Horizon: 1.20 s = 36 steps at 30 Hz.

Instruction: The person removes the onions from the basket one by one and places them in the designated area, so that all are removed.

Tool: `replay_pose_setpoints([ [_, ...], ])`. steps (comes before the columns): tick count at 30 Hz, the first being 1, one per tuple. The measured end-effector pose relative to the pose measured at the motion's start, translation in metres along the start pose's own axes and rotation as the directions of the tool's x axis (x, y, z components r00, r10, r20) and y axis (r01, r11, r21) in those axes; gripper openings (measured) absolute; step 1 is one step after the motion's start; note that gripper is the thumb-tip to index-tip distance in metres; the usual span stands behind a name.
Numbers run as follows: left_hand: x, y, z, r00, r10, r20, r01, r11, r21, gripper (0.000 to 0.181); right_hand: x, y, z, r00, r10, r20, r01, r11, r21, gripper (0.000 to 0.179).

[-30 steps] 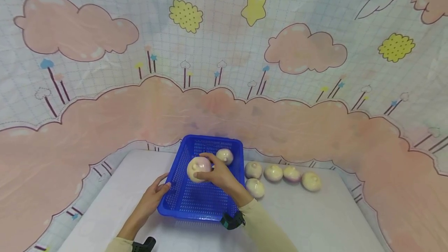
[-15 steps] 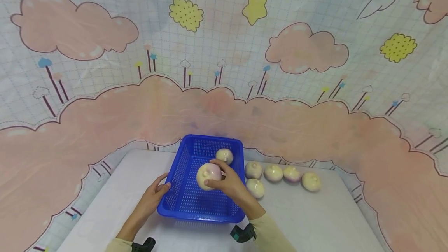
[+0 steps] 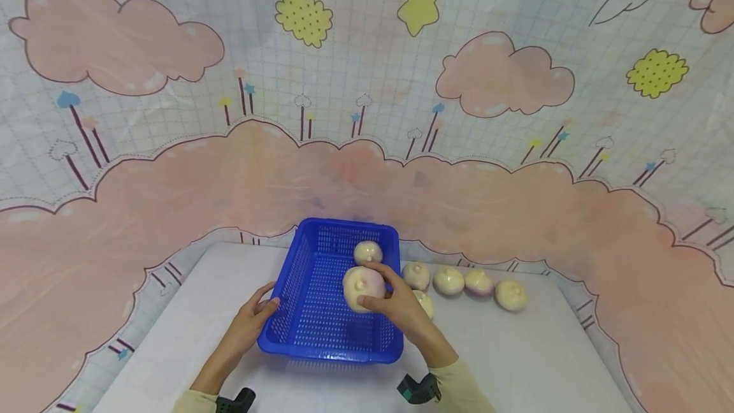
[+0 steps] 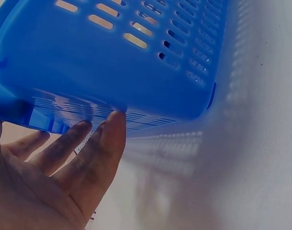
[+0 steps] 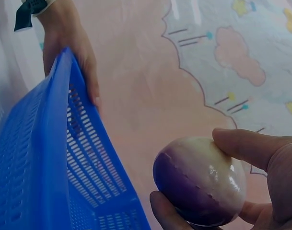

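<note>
My right hand (image 3: 404,303) grips a white and purple turnip (image 3: 362,289) between thumb and fingers, above the right part of a blue plastic basket (image 3: 329,357). The right wrist view shows the turnip's purple side (image 5: 184,189) between the fingertips. Another turnip (image 3: 367,252) lies in the basket's far right corner. My left hand (image 3: 252,319) holds the basket's left rim, thumb over the edge. In the left wrist view its fingers (image 4: 100,158) lie nearly straight against the basket's outer wall (image 4: 88,62); the thumb is mostly out of that view.
Several more turnips lie on the white table (image 3: 504,355) right of the basket: a row running right from a near one (image 3: 416,276) to the last (image 3: 510,295). One turnip (image 3: 424,303) is partly hidden behind the right hand. A patterned cloth (image 3: 459,209) hangs behind the table.
My right hand has moved to the right over the basket with the turnip in its grip. The left hand and the basket have stayed in place.
</note>
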<state>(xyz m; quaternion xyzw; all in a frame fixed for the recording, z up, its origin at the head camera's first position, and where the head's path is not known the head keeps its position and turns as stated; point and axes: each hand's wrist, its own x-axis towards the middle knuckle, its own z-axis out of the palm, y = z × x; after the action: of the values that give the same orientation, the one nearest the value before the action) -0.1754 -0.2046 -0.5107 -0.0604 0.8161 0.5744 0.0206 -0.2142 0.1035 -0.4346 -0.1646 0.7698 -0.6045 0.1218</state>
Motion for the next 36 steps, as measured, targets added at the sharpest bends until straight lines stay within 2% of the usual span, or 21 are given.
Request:
replay_pose_setpoints([
  [4,-0.001,0.000,0.000,1.000,0.000,0.005,0.000,1.000,-0.010,0.059,-0.004,0.003,-0.010,1.000,0.011,-0.019,-0.011,1.000,0.014,0.065],
  [9,-0.001,-0.001,0.000,1.000,-0.007,0.002,0.007,1.000,-0.011,0.059,-0.010,0.003,-0.025,0.996,0.015,-0.087,-0.011,0.999,0.043,0.064],
  [14,0.000,-0.002,0.000,1.000,0.002,0.007,-0.002,1.000,-0.002,0.061,-0.014,0.006,-0.039,0.988,0.031,-0.150,-0.028,0.999,0.019,0.064],
  [22,0.002,0.000,-0.003,1.000,0.008,0.005,-0.008,1.000,-0.012,0.058,-0.021,0.015,-0.053,0.983,0.049,-0.176,-0.046,0.999,0.020,0.068],
  [36,0.003,-0.001,-0.001,1.000,0.007,0.020,-0.007,1.000,0.006,0.063,-0.039,0.045,-0.073,0.965,0.090,-0.245,-0.091,0.996,0.007,0.068],
])
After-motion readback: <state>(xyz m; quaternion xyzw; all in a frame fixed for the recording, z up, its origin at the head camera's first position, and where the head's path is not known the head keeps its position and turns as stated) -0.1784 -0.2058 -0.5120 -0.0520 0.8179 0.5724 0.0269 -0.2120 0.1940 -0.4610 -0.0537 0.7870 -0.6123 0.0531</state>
